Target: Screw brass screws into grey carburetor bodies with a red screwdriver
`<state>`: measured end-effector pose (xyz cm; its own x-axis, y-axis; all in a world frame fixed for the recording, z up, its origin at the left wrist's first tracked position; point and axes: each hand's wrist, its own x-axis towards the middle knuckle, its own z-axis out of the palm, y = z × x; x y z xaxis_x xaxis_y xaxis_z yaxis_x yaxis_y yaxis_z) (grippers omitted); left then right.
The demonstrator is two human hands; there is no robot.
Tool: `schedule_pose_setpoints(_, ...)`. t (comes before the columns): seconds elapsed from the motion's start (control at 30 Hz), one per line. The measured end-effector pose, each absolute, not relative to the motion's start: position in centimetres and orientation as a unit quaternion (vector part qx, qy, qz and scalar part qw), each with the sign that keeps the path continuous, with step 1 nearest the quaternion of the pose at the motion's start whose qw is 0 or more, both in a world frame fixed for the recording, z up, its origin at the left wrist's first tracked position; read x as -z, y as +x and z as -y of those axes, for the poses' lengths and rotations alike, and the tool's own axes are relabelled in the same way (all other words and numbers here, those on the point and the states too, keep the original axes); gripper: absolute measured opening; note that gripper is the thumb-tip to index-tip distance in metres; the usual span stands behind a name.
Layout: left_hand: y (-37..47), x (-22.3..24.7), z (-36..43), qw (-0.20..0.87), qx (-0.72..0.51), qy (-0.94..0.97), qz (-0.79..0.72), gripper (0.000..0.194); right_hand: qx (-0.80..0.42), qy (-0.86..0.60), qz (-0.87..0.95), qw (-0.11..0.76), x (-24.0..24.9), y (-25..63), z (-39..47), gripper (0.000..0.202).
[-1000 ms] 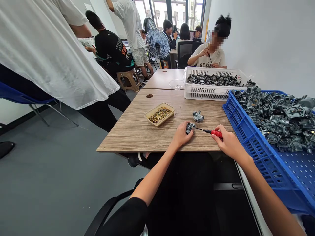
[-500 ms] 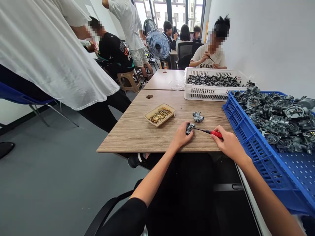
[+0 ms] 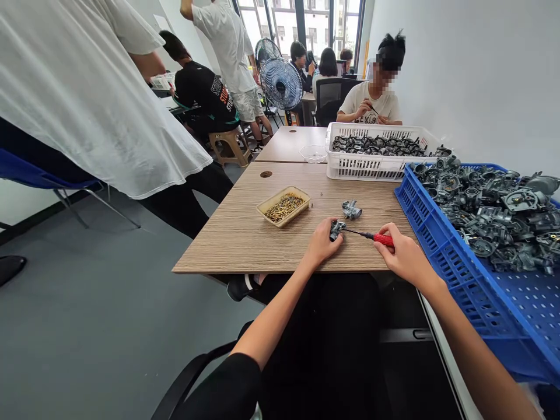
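My left hand point(image 3: 322, 240) is closed around a small grey metal part point(image 3: 336, 230) at the table's near side. The red handle of a screwdriver point(image 3: 383, 239) is gripped in my right hand point(image 3: 403, 252); its dark shaft points left and its tip meets the held part. Just beyond lies a second grey metal part point(image 3: 352, 210) on the wooden table point(image 3: 227, 245). To the left of it is a beige tray point(image 3: 261, 208) with many small brass pieces. A few tiny pieces lie between tray and second part.
A blue crate point(image 3: 441, 245) heaped with metal parts stands at the right. Behind it is a white basket point(image 3: 371, 169) of dark parts, with a seated person point(image 3: 371, 102) beyond. Another person in a white shirt point(image 3: 109, 105) stands close by on the left.
Both hands hold nearly the same pose, with the screwdriver still at the part. The seated person in black at the left has turned the head away.
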<state>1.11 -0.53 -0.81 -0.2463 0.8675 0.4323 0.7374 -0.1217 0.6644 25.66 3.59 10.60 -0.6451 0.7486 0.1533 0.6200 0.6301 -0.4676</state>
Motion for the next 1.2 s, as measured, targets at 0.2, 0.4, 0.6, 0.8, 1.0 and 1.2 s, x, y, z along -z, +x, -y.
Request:
schedule_pose_setpoints(0.2,1.21,0.70,0.49,0.072,-0.431,0.608,-0.663,0.040,-0.207,-0.353,0.889,0.205,-10.04,25.71,-3.74,0.018)
schedule_pose_setpoints(0.4,1.26,0.64,0.54,0.080,-0.429,0.605,-0.666,0.041,-0.128,-0.435,0.874,0.173,-10.27,25.44,-3.58,0.027)
schedule_pose_setpoints(0.6,1.16,0.72,0.54,0.081,-0.427,0.604,-0.668,0.040,-0.158,-0.418,0.872,0.201,-10.04,25.51,-3.66,0.026)
schedule_pose_setpoints(0.8,1.13,0.78,0.52,0.081,-0.430,0.606,-0.664,0.040,-0.168,-0.393,0.877,0.222,-9.59,25.44,-3.72,0.022)
schedule_pose_setpoints(1.0,1.19,0.44,0.60,0.080,-0.432,0.607,-0.662,0.035,-0.132,-0.468,0.851,0.199,-9.71,25.23,-3.80,0.031)
schedule_pose_setpoints(1.2,1.33,0.14,0.80,0.079,-0.428,0.601,-0.671,0.030,-0.199,-0.409,0.860,0.230,-9.79,25.55,-4.16,0.025)
